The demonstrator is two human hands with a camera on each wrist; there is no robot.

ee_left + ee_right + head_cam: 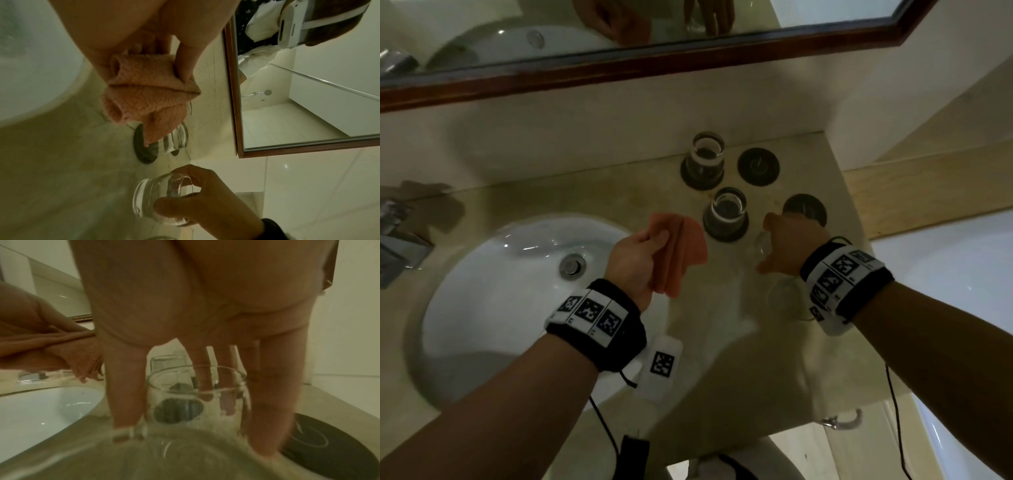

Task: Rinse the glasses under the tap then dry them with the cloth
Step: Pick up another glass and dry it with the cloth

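Note:
My left hand (654,241) pinches a folded orange cloth (681,250) above the counter, just right of the basin; in the left wrist view the thumb (185,65) presses on the cloth (148,97). My right hand (768,243) grips a clear glass (756,250) from above by its rim, beside an empty dark coaster (804,208). In the right wrist view the fingers (265,394) curl round the glass (197,395). Two more glasses (707,154) (727,209) stand upright on dark coasters behind the cloth.
A white sink basin (493,291) lies at the left, with the chrome tap (397,240) at the far left edge. A second empty coaster (758,167) sits near the back wall. A wood-framed mirror (619,68) hangs above the beige counter (705,342).

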